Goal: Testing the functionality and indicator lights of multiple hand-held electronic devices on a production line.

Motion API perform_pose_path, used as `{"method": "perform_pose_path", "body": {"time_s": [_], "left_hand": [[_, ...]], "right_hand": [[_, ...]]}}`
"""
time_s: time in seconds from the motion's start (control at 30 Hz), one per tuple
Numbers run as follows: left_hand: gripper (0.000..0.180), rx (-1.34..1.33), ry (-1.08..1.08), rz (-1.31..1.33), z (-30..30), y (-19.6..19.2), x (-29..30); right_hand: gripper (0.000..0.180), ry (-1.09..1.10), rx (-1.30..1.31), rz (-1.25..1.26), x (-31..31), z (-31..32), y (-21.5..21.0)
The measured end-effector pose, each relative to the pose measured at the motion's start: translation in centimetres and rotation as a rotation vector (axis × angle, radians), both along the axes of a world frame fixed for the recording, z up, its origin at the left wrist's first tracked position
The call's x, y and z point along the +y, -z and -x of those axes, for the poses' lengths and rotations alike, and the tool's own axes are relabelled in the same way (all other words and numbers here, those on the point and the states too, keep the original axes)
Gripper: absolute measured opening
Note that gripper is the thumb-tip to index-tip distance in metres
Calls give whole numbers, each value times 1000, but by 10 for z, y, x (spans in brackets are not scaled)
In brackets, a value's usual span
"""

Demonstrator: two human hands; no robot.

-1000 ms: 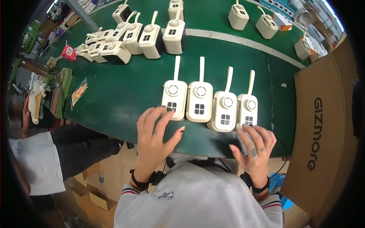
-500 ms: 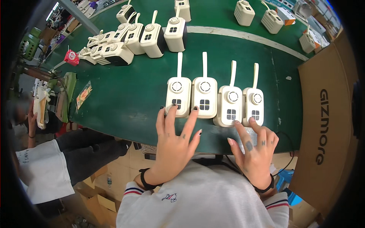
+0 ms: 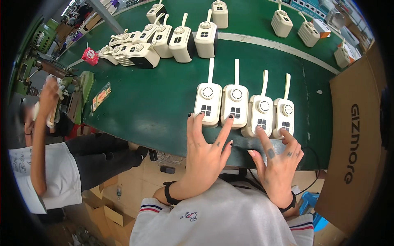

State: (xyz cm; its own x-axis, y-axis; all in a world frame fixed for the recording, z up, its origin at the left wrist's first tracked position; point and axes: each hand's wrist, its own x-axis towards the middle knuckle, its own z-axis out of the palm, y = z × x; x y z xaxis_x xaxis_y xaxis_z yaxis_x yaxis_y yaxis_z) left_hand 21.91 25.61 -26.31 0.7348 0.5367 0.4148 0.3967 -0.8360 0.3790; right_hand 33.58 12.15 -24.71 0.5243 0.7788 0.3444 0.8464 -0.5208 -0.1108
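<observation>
Black-nailed, our left hand (image 3: 202, 155) stretches forward palm down, fingers splayed wide and grasping nothing, one finger at the buttons (image 3: 205, 109) of the first cream device (image 3: 207, 102) and the forefinger at those of the second device (image 3: 235, 102), while our right hand (image 3: 278, 160), likewise unclenched (its thumb well out from the rest), sets its forefinger on the third device (image 3: 259, 115) and another finger on the fourth device (image 3: 284, 118). These four sit in a row near our edge of the green table (image 3: 152, 94), straps (image 3: 211, 70) pointing away; further out, we see similar devices (image 3: 179, 46) clustered back left, a brown carton (image 3: 340, 176) at right and a co-worker (image 3: 59, 170) at far left.
</observation>
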Motion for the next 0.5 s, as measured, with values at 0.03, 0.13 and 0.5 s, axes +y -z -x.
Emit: {"method": "perform_pose_path", "body": {"time_s": [0.03, 0.13, 0.5], "left_hand": [[60, 1, -4, -4, 0, 0, -2], [60, 5, -23, -17, -1, 1, -4], [58, 128, -195, -224, -10, 2, -4]], "right_hand": [[46, 6, 2, 1, -1, 1, 0], [47, 15, 2, -2, -1, 3, -1], [47, 39, 53, -26, 4, 2, 2]]}}
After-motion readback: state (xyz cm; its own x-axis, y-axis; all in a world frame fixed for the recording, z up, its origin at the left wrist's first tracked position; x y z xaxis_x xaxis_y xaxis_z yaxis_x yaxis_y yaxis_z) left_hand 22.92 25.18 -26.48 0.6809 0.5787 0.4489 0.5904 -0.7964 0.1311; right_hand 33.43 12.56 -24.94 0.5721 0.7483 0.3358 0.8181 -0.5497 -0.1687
